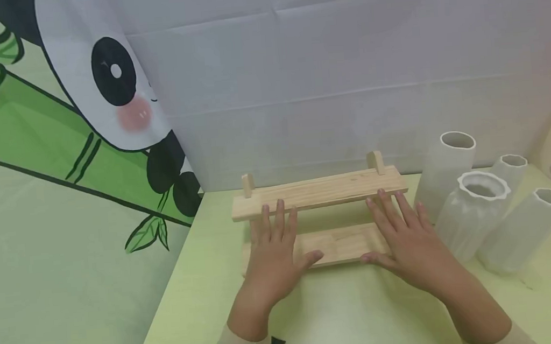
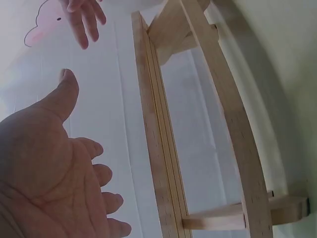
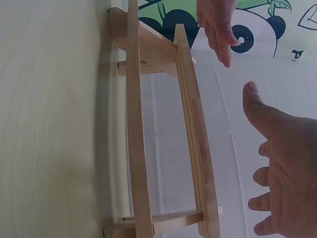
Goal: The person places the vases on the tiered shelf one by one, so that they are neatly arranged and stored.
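Note:
A small two-tier wooden shelf [image 1: 325, 189] of pale wood stands against the back wall. My left hand [image 1: 273, 264] is spread with straight fingers, its fingertips overlapping the front edge of the upper board near the left end in the head view. Likewise spread, my right hand [image 1: 413, 253] has its fingertips at the upper board's right end. Both thumbs point inward over the lower board [image 1: 339, 245]. Each palm faces the shelf in the wrist views, with the upper board [image 2: 156, 129] beyond the left fingers and nothing held. The hands partly hide the lower board's ends.
Several white vases stand to the right, beside my right hand: a tall one [image 1: 446, 175], a ruffled-rim one [image 1: 475, 210], a leaning-looking one [image 1: 523, 233] and one [image 1: 512, 172] behind. A white cloth backdrop [image 1: 326, 81] hangs behind, with a panda print [image 1: 101, 115] at left.

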### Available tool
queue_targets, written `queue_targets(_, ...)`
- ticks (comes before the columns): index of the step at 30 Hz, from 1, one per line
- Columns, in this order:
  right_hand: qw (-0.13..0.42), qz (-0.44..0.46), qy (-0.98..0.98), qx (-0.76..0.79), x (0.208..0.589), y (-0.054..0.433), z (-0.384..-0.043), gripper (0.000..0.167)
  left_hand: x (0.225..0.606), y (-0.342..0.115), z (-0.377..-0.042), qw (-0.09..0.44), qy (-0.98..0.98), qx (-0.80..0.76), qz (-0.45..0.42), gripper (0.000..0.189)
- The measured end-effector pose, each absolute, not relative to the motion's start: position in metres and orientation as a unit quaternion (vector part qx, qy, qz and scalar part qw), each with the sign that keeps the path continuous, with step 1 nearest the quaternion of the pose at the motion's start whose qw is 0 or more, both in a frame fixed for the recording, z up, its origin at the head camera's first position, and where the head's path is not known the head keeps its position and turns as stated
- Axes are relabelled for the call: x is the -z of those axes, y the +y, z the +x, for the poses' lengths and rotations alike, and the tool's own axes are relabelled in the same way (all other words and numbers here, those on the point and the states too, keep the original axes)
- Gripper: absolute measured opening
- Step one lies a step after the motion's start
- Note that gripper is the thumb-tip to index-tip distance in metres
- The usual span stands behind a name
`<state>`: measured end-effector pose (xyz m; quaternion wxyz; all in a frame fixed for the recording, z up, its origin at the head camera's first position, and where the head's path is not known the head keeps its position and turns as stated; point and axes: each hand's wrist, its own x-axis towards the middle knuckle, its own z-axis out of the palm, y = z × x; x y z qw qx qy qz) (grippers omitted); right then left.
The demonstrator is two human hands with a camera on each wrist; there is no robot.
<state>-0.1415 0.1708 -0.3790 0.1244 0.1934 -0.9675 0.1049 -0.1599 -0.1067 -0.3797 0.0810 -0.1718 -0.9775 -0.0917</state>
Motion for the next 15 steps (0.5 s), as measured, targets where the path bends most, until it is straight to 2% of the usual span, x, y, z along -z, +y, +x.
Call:
queue_targets(8, 0.124, 0.191, -0.968, -0.106, 0.383, 0.174, -0.146, 0.101, 0.372, -0.148, -0.178, 0.094, -0.978, 0.162, -0.093, 0.100)
queue_targets(15, 0.124, 0.192, -0.967, -0.112, 0.385, 0.176, -0.147, 0.101, 0.372, -0.182, -0.187, 0.047, -0.954, 0.291, -0.056, 0.101)
